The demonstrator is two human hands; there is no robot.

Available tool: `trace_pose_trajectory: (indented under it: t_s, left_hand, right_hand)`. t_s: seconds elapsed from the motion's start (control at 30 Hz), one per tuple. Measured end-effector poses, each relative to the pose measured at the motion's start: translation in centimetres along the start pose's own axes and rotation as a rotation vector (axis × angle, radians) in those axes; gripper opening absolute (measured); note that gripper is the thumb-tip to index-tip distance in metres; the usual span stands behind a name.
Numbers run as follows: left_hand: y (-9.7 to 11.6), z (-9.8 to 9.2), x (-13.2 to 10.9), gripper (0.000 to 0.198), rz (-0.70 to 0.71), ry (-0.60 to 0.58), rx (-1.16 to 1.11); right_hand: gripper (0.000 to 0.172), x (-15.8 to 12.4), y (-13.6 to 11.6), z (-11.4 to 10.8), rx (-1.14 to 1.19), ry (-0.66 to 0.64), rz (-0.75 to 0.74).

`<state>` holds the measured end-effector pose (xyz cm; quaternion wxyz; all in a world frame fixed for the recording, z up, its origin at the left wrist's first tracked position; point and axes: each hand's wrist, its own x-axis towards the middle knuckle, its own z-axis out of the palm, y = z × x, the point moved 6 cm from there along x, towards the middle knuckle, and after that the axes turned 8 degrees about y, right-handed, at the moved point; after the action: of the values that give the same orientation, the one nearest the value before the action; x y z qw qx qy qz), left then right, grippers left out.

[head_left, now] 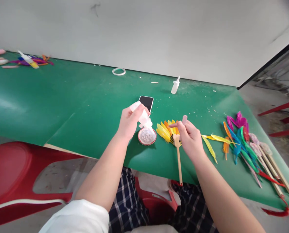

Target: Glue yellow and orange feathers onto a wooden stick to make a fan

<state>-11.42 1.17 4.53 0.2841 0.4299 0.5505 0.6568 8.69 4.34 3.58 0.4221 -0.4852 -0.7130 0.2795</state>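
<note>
My left hand (132,118) is closed around a white squeeze bottle (144,119), which tilts with its tip down over a small red-rimmed bowl (138,139). Small whitish beads (147,136) lie in the bowl. In my right hand (190,134) a short, flat, pale pink stick (184,119) is pinched and points upward. Below and beside that hand lies a fan of yellow and orange feathers (163,132) with a wooden handle (179,161) reaching to the table's near edge. My right fingers partly cover the feathers.
Behind the bowl lies a phone (148,103) on the green table (86,119). Farther back are a dropper bottle (175,85) and a tape ring (118,72). Loose coloured feathers (236,145) and wooden-handled pieces (268,161) lie right. A red chair (10,168) stands left.
</note>
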Motion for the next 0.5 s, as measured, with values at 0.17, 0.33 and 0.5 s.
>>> trace_pose_trajectory:
  t_s: [0.17,0.33,0.5]
  left_hand:
    - [-0.4,-0.4,0.4,0.048,-0.008,0.025,0.027]
    - [0.0,-0.5,0.3,0.045,0.020,-0.010,-0.006]
    - [0.5,-0.2,-0.2,0.038,0.027,-0.110,0.058]
  right_hand:
    - [0.045,-0.3,0.6,0.8,0.049,-0.081,0.152]
    - [0.046,-0.6,1.4,1.8,0.176,-0.160,0.276]
    - [0.042,-0.6,1.3,2.2,0.217,-0.204,0.237]
